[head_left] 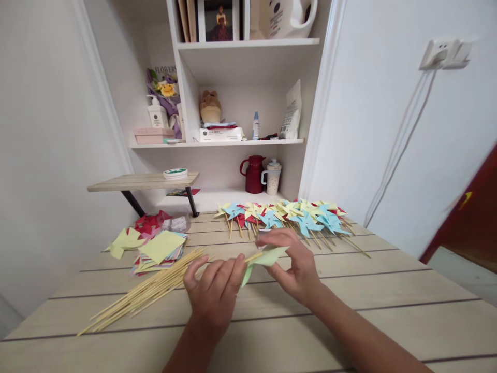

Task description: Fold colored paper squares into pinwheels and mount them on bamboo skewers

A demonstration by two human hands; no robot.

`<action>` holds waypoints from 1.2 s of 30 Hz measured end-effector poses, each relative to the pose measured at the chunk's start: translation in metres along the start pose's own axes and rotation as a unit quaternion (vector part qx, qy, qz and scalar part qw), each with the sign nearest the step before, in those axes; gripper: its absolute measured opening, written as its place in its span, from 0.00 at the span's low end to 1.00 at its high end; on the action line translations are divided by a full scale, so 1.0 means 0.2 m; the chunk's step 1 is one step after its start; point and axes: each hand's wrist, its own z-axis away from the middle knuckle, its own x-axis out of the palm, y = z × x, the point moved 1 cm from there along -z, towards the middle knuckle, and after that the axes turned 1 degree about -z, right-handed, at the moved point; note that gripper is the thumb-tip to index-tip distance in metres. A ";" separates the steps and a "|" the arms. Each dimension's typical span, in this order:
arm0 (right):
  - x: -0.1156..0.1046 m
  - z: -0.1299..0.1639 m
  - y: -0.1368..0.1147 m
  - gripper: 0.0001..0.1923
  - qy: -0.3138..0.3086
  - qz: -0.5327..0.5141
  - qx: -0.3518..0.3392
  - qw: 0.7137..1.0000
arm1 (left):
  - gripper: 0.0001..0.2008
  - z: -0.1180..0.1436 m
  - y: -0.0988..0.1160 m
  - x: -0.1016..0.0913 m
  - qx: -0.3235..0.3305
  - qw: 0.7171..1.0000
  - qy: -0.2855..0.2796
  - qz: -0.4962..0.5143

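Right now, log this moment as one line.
left hand: wooden stick | right hand: green paper pinwheel | behind: finished pinwheels

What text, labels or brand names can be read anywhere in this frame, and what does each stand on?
"FLOWERS": on the wrapping of the bouquet on the shelf.
Print on the pump bottle, the white box, the white pouch and the jug on the top shelf: too small or blurred to read.
The paper pinwheel in both hands: no text.
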 end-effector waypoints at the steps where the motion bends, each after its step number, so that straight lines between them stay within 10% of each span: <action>1: 0.00 0.00 0.00 0.22 -0.008 0.000 -0.001 1.000 | 0.12 0.00 0.00 0.00 -0.001 1.000 -0.004 -0.002; 36: 0.02 0.00 0.00 0.10 0.007 0.125 -0.067 0.990 | 0.11 -0.01 0.04 0.03 -0.075 0.996 -0.017 0.051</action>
